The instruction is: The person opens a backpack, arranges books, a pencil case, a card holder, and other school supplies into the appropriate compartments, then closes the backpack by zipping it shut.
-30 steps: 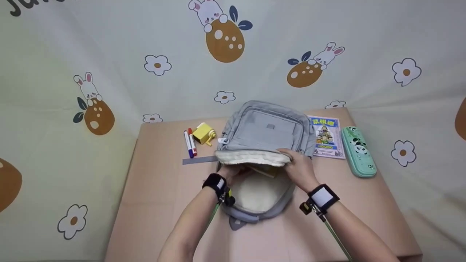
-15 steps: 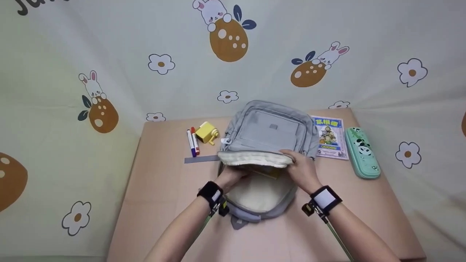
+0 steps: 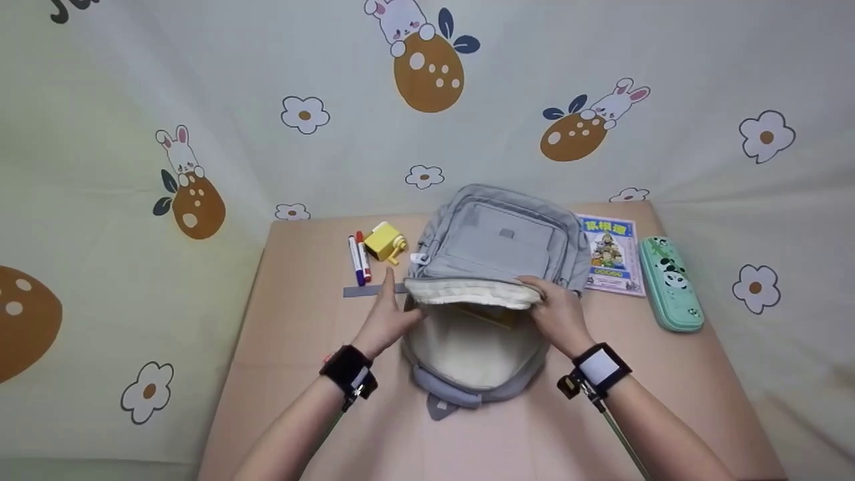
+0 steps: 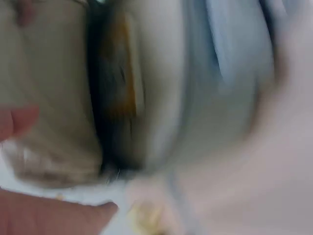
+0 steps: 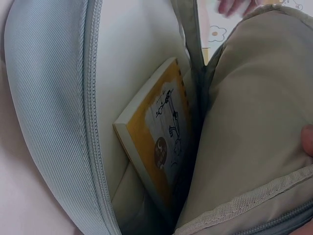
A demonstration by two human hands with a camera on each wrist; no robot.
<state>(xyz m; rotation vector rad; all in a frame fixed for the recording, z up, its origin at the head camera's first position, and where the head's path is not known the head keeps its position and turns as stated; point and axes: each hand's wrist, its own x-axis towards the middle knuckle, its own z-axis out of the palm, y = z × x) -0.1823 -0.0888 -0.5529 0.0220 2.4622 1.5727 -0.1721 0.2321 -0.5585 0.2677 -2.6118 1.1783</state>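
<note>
A grey backpack lies unzipped on the table, its pale lining showing. With fingers and thumb, my right hand grips the right edge of the raised front panel and holds the mouth apart. Inside the main compartment a yellow-covered book leans against the lining. My left hand is beside the bag's left edge, thumb spread from straight fingers and nothing held. Motion blurs the left wrist view, where the book still shows dimly inside the bag.
Left of the bag are two markers, a yellow crank pencil sharpener and a grey strip partly under the bag. To its right lie a colourful booklet and a green panda pencil case. A printed cloth hangs behind the table.
My left hand has come out of the backpack's opening and moved left, its fingers now spread outside. My right hand keeps its hold on the panel. The view has shifted slightly.
</note>
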